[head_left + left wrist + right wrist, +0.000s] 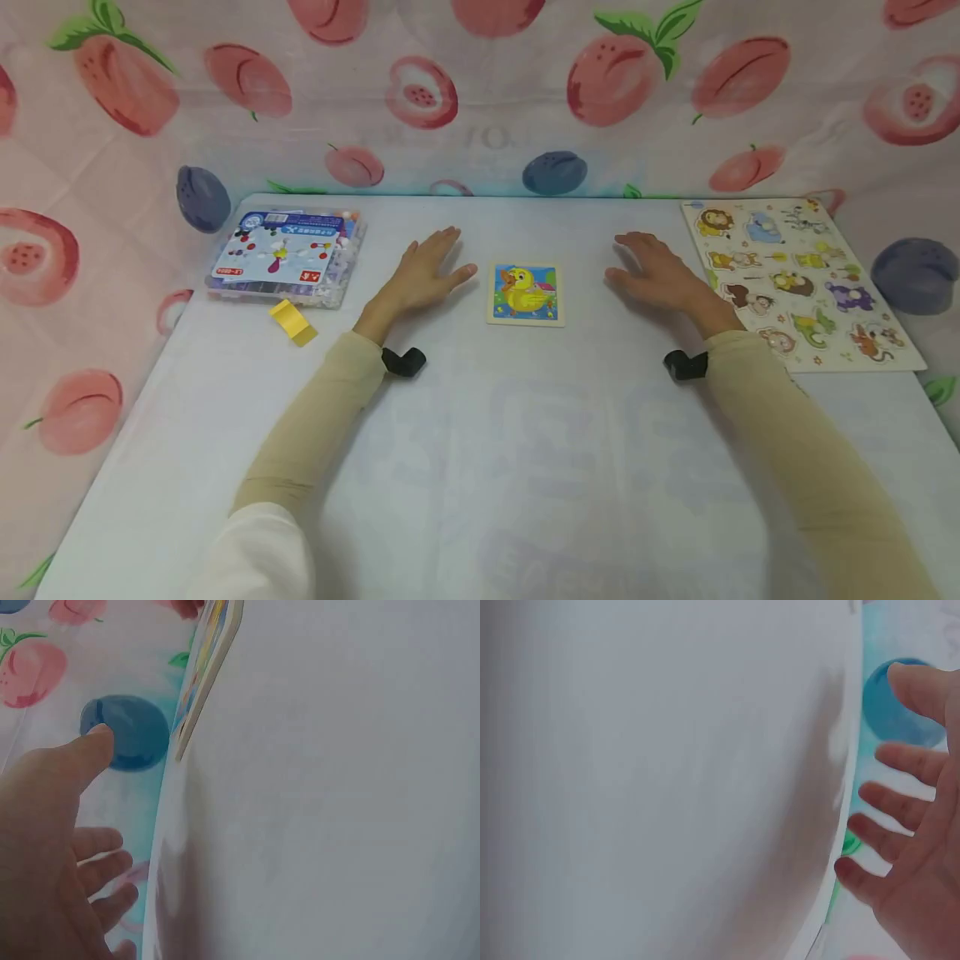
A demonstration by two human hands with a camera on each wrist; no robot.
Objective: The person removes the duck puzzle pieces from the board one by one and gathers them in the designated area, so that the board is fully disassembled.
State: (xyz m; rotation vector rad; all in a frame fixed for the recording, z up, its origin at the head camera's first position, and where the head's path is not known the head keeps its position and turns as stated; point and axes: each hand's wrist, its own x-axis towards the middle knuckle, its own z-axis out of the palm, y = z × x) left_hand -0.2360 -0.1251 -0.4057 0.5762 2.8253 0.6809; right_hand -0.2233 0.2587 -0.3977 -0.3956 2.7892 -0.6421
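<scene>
Note duck puzzle (525,294) flat on surface (517,467) btwn L hand (420,273) and R hand (660,273); approx. square, no clear long axis. Sits just R of L hand, nearer that one. See both loosely extended, apart from it, holding nothing.

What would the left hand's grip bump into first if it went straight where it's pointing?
Probably the fruit-print cloth behind the table. The left grip aims forward and rightward, passing beyond the duck puzzle, with nothing visible between, though its height is unclear.
</scene>
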